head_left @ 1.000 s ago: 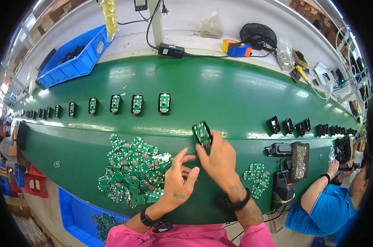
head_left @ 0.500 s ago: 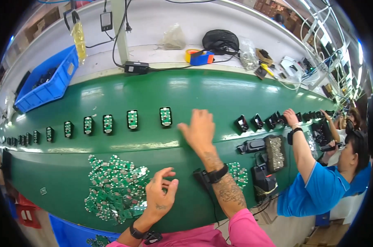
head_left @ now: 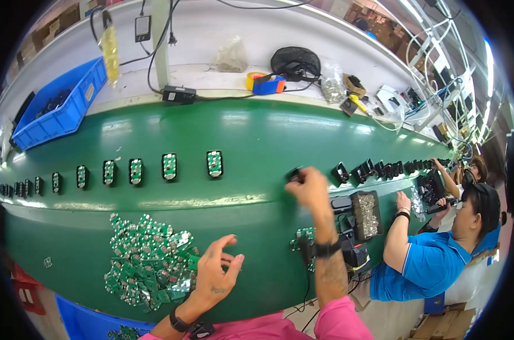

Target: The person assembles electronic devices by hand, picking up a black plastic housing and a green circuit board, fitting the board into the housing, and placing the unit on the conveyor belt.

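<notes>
My right hand reaches over the green belt, its fingers closed on a small black plastic housing. To its left a row of black housings with green circuit boards in them runs off leftward; the nearest filled housing stands a hand's length or more away. My left hand hovers with loosely curled, parted fingers and holds nothing. Just left of it spreads a heap of green circuit boards. A smaller group of boards is partly hidden by my right forearm.
Black housings without visible boards line up at right. Near them stand a tray of small metal parts and a black device. A co-worker in blue is at the right. A blue crate sits at back left.
My right hand has moved right and closed on a black housing. My left hand has barely moved. The co-worker's hand has drawn back from the row of housings.
</notes>
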Motion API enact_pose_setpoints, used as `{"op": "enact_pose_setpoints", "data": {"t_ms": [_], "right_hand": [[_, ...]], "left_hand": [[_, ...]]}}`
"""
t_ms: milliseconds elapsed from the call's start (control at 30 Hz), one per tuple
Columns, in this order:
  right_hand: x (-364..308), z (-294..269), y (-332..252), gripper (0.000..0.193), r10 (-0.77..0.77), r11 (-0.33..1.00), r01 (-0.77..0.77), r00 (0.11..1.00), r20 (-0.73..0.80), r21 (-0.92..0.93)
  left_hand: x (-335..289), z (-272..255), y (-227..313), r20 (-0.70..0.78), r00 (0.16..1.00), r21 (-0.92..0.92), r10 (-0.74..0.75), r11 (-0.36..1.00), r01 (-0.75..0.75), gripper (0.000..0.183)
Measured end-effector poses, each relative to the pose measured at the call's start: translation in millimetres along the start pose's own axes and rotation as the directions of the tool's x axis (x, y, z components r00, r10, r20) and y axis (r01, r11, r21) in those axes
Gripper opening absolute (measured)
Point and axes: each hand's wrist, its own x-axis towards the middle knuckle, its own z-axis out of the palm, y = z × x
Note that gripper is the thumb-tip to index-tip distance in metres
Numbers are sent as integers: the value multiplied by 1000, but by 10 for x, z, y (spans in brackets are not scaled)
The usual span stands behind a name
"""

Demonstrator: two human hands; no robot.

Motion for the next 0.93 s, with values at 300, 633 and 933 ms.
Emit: {"op": "enact_pose_setpoints", "data": {"t_ms": [300,633,933], "right_hand": [[-1383,140,-983,48,-277,908,59,826,491,414],[-1641,363,-590,14,-49,874,-70,972,230,481],[-1920,280,-619,5,-360,859,377,926,-115,348]], "left_hand": [[-66,-25,-189,-12,943,286,334,904,-317,78],[-47,48,-51,144,973,162,179,966,-201,72],[-34,-28,-64,183,978,142,101,982,-128,18]]}}
